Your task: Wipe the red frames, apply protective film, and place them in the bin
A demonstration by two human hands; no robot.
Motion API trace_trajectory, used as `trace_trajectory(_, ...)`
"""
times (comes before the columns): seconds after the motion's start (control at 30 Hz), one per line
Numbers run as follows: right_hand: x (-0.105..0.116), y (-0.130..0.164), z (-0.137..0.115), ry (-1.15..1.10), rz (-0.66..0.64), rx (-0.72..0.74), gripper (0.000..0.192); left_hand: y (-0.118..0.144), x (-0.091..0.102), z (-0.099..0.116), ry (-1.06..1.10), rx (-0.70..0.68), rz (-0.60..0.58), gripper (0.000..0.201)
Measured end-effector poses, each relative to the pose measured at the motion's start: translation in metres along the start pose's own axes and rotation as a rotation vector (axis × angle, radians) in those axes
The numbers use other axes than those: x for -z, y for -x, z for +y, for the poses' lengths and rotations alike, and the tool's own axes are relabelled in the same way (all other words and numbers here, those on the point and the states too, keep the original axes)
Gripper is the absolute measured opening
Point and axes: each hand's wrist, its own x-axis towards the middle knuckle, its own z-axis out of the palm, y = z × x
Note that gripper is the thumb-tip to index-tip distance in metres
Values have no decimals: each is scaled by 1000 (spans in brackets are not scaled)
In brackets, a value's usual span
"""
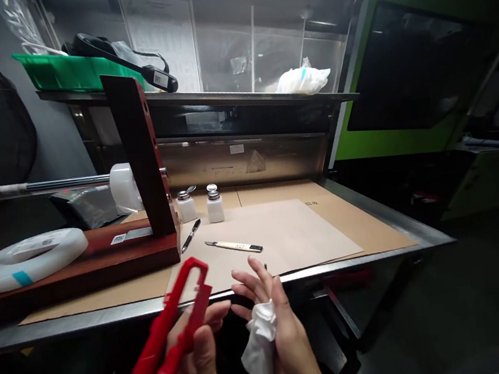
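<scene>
My left hand (191, 365) is closed around a red plastic frame (170, 347), a long open piece with notched edges, tilted up to the right in front of the table's edge. Beside it, my right hand (294, 341) has its fingers stretched out, with a crumpled white cloth or tissue (260, 346) tucked against the palm under the thumb. The two hands are close together but apart. On the paper beyond them lie a craft knife (234, 246) with a pale handle and a black pen (190, 236). Two white pump bottles (215, 207) stand behind these.
A dark red wooden stand (141, 159) at left carries a rod with a white roll (124, 189); another clear roll (27, 258) lies on its base. Above, a shelf (227, 96) holds a green tray (61, 74) and a white bag (304, 80). A green machine (400, 67) stands right.
</scene>
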Motion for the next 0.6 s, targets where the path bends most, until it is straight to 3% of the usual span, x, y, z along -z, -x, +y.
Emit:
trace_trajectory(0.13,-4,3,17,-35,-79,-59,71,10,-19,-3,-7,-6,-155,36)
trace_trajectory(0.3,5,5,21,315,-73,58,60,0,-15,-5,-118,-46,-52,40)
trace_trajectory(0.37,12,4,18,461,-131,85,53,-7,-9,-2,-175,-1,-59,45)
trace_trajectory(0.5,25,1,12,475,-345,-105,45,-23,1,5,-168,139,-192,54)
trace_trajectory(0.6,32,-2,12,400,-435,-227,43,-32,7,4,-129,169,-243,49)
